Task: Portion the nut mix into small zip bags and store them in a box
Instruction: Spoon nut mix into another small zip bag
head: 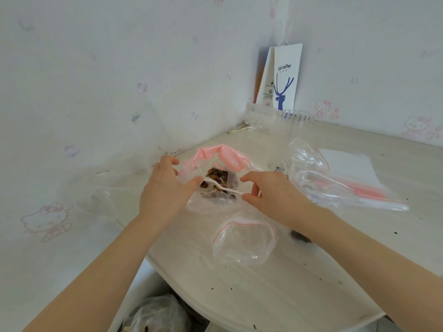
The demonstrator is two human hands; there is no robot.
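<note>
White plastic spoon [225,186] is pinched by its handle in the right hand's [271,195] fingers [249,197], bowl down in the nut mix [217,176]. The left hand [165,190] grips the pink-edged bag [227,154] open. Nearer, a small zip bag [244,240] lies empty on the table [287,283], so portioning looks barely begun and boxing remains.

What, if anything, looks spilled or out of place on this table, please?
Small dark crumbs lie scattered over the table, and a larger dark lump sits to the right of the empty zip bag, outside the nut mix bag. They look like spilled bits, though they are too small to identify.
</note>
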